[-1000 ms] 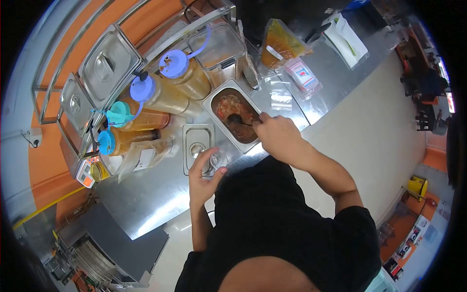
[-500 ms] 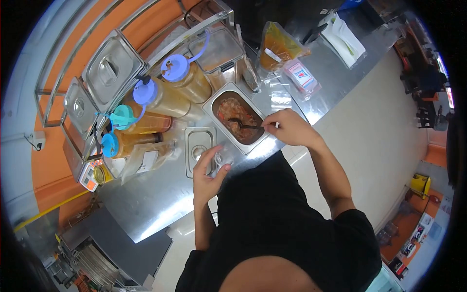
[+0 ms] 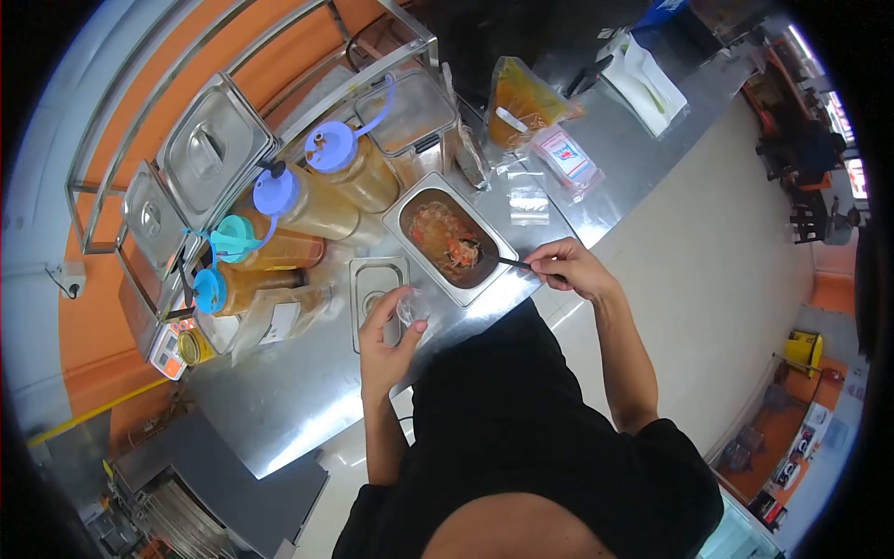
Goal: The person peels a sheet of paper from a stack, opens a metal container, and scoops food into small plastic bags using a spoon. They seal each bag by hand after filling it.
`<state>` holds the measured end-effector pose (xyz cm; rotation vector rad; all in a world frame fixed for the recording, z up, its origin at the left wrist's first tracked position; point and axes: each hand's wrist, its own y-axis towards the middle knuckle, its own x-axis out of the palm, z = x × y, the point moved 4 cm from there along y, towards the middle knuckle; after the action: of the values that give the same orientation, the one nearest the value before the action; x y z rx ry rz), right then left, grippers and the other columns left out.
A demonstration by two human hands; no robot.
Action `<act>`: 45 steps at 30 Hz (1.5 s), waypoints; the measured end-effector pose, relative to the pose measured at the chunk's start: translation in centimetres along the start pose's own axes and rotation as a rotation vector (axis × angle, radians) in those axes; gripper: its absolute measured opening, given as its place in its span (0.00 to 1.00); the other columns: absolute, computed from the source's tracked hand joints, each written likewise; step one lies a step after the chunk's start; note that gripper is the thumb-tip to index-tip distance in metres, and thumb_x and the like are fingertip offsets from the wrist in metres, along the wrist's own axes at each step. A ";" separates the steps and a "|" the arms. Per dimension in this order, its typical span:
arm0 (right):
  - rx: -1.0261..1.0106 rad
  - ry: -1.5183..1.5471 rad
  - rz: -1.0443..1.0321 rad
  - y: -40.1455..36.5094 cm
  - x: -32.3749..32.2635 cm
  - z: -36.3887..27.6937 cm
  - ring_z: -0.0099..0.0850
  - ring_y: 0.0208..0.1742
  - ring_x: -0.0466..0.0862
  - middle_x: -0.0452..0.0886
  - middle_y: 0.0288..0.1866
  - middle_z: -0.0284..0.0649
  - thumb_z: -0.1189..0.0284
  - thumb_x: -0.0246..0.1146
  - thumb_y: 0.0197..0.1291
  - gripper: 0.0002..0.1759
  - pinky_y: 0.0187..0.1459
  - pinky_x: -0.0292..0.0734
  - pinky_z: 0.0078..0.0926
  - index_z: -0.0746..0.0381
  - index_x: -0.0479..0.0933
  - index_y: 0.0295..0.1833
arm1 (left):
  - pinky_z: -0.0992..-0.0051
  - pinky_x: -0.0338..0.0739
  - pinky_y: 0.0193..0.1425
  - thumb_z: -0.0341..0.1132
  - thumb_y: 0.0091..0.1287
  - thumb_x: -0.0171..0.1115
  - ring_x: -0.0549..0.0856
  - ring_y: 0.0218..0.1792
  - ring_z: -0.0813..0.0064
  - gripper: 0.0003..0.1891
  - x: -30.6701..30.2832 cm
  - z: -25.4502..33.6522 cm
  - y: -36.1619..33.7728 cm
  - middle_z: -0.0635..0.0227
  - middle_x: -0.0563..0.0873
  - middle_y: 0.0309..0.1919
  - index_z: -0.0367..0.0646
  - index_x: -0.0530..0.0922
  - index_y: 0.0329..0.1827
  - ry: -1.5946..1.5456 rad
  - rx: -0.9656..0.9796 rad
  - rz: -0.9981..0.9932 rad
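My right hand [image 3: 575, 269] is closed round the handle of a black spoon [image 3: 510, 263]. The spoon's bowl is in a steel pan [image 3: 395, 222] of reddish, chunky sauce [image 3: 438, 233], with some of the food heaped on it. In my left hand [image 3: 386, 345] is a small clear cup [image 3: 413, 307], held between thumb and fingers just left of the pan's near corner. Partly behind that hand a steel lid [image 3: 365, 271] lies on the metal counter [image 3: 279, 410].
Squeeze bottles with purple caps [image 3: 331, 147] and teal caps [image 3: 235, 238] lean left of the pan. Behind it are a lidded container [image 3: 416, 110], a bag of orange-yellow sauce [image 3: 518, 102] and a pink-white packet [image 3: 566, 158]. White paper [image 3: 643, 88] lies at the back right.
My right hand has moved back along the spoon handle, slightly right and down. The spoon now carries food nearer the sauce surface. The clear cup in my left hand shows more plainly.
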<state>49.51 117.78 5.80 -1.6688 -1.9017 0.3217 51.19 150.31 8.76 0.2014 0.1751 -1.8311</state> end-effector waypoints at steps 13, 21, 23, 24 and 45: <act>-0.213 -0.323 0.037 -1.7 0.4 -4.2 0.15 0.25 0.73 0.81 0.29 0.32 0.84 0.61 0.57 0.12 0.25 0.65 0.14 0.67 0.86 0.45 | 0.65 0.73 0.60 0.35 0.55 0.77 0.83 0.52 0.59 0.26 -0.1 3.7 3.7 0.60 0.86 0.50 0.41 0.80 0.58 0.300 0.219 -0.018; -0.252 -0.652 -0.084 -2.5 2.1 -10.1 0.24 0.35 0.83 0.86 0.32 0.38 0.76 0.63 0.58 0.11 0.40 0.77 0.24 0.67 0.86 0.44 | 0.63 0.71 0.59 0.43 0.52 0.78 0.83 0.51 0.59 0.28 0.9 6.2 5.4 0.62 0.87 0.49 0.42 0.82 0.55 0.565 0.475 -0.058; -0.260 -0.737 -0.100 -2.5 3.1 -11.2 0.25 0.35 0.84 0.87 0.32 0.40 0.75 0.64 0.57 0.11 0.41 0.77 0.25 0.67 0.86 0.44 | 0.63 0.71 0.58 0.44 0.51 0.79 0.83 0.50 0.62 0.28 1.2 6.6 5.6 0.64 0.87 0.48 0.43 0.83 0.54 0.610 0.523 -0.082; -0.283 -0.801 -0.117 -2.5 3.7 -11.8 0.28 0.35 0.85 0.87 0.33 0.41 0.74 0.64 0.57 0.11 0.41 0.78 0.26 0.67 0.85 0.43 | 0.63 0.71 0.58 0.44 0.51 0.79 0.83 0.50 0.62 0.28 1.2 6.7 5.6 0.64 0.87 0.48 0.43 0.83 0.54 0.610 0.527 -0.076; -0.986 -0.864 -0.030 -5.7 16.5 -11.9 0.45 0.43 0.85 0.82 0.47 0.47 0.83 0.67 0.55 0.17 0.43 0.82 0.35 0.67 0.78 0.51 | 0.63 0.77 0.53 0.30 0.48 0.77 0.84 0.48 0.55 0.28 3.4 3.5 3.8 0.57 0.86 0.50 0.39 0.81 0.57 0.305 0.526 0.180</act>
<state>50.80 130.36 22.72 -2.3316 -3.0468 0.0659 53.78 145.36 11.38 0.8393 -0.1155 -1.6276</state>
